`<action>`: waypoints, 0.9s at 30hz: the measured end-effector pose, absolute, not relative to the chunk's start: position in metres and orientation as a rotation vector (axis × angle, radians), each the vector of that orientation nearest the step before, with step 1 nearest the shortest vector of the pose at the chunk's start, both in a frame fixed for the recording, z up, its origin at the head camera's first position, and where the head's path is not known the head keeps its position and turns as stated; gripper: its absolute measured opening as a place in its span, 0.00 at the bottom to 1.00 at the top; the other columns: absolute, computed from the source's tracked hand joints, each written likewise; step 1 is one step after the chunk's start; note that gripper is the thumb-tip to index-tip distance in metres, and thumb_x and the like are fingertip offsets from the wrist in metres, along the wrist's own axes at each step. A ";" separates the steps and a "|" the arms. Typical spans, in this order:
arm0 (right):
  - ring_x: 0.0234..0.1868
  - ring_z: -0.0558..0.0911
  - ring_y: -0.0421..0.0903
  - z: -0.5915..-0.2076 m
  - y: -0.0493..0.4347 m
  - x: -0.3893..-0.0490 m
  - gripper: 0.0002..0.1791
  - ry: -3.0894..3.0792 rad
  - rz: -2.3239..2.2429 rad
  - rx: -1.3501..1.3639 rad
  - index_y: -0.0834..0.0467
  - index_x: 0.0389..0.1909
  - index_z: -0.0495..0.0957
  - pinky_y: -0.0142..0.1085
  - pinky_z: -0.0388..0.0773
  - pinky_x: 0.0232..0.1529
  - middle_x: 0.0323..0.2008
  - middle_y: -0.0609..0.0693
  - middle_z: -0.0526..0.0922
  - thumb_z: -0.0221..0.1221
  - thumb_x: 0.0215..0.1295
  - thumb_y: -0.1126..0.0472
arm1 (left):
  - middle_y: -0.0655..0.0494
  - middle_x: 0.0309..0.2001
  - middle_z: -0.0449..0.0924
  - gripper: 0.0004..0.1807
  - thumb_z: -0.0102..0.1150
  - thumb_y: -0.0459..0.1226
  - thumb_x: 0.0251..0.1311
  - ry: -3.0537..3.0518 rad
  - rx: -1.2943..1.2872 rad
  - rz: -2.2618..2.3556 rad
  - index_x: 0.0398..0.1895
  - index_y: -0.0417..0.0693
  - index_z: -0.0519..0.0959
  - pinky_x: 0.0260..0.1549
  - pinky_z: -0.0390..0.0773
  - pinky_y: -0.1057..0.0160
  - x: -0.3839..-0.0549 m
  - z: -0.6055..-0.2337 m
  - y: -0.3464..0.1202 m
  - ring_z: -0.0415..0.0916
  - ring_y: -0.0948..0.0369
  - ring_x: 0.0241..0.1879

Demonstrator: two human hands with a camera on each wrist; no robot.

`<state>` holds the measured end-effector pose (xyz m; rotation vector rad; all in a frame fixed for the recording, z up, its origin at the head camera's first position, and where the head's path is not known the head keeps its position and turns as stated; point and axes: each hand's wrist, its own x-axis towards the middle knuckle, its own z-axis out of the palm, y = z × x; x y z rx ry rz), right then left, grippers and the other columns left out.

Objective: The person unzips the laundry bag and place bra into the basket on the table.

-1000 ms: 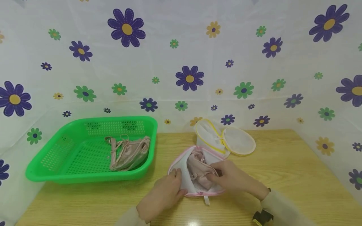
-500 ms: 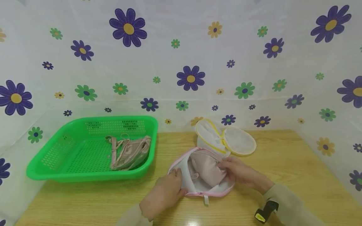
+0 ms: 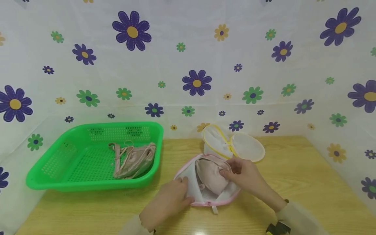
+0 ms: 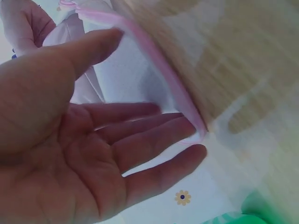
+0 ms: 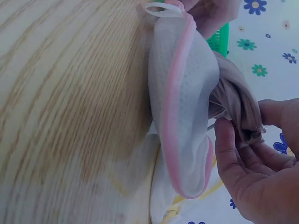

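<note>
A white mesh laundry bag point(image 3: 191, 179) with a pink zip edge lies gaping on the table, a white tag at its near side. Inside it sits a dusty-pink bra point(image 3: 212, 176), one smooth cup turned up. My right hand point(image 3: 245, 171) pinches the bra at its right edge; the right wrist view shows the bunched fabric point(image 5: 240, 102) between thumb and fingers, above the bag's rim. At the bag's left side, my left hand point(image 3: 168, 199) spreads the opening. In the left wrist view its fingers point(image 4: 154, 144) are extended toward the pink edge, thumb apart from them.
To the left stands a green plastic basket point(image 3: 97, 187) with a second bra point(image 3: 136, 160) in it. Behind the laundry bag, a white mesh bag with yellow trim point(image 3: 248, 147) lies open near the flowered backdrop point(image 3: 164, 49). The table point(image 3: 293, 176) is wood-grained.
My right hand has moved right, then slightly up and back, pulling the bra so its cup spreads out smooth. The bag's opening has widened to the right. My left hand stays at its side.
</note>
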<state>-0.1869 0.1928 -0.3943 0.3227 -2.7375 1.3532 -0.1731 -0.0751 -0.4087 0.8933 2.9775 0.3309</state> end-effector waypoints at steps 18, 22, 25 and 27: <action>0.32 0.85 0.34 -0.370 0.196 -0.173 0.06 -2.572 1.462 0.376 0.59 0.39 0.88 0.29 0.84 0.36 0.34 0.50 0.91 0.69 0.65 0.60 | 0.49 0.34 0.83 0.28 0.72 0.50 0.58 3.001 0.994 0.301 0.50 0.38 0.78 0.27 0.81 0.55 -0.177 -0.412 -0.084 0.82 0.53 0.31; 0.32 0.85 0.34 -0.364 0.199 -0.172 0.07 -2.554 1.470 0.374 0.59 0.40 0.88 0.29 0.84 0.36 0.34 0.51 0.91 0.68 0.66 0.60 | 0.51 0.34 0.83 0.27 0.70 0.50 0.60 2.967 0.994 0.340 0.51 0.38 0.78 0.28 0.81 0.56 -0.176 -0.410 -0.086 0.81 0.55 0.31; 0.32 0.86 0.34 -0.360 0.201 -0.172 0.07 -2.543 1.491 0.377 0.60 0.40 0.88 0.29 0.84 0.36 0.35 0.52 0.91 0.68 0.66 0.61 | 0.48 0.41 0.86 0.27 0.69 0.49 0.62 2.933 0.996 0.406 0.54 0.38 0.78 0.36 0.84 0.54 -0.174 -0.407 -0.089 0.84 0.54 0.38; 0.32 0.86 0.34 -0.357 0.202 -0.171 0.07 -2.542 1.497 0.374 0.60 0.41 0.88 0.30 0.84 0.35 0.35 0.53 0.91 0.68 0.66 0.61 | 0.48 0.47 0.87 0.29 0.68 0.50 0.63 2.927 1.010 0.446 0.59 0.39 0.78 0.40 0.85 0.53 -0.172 -0.405 -0.092 0.85 0.54 0.42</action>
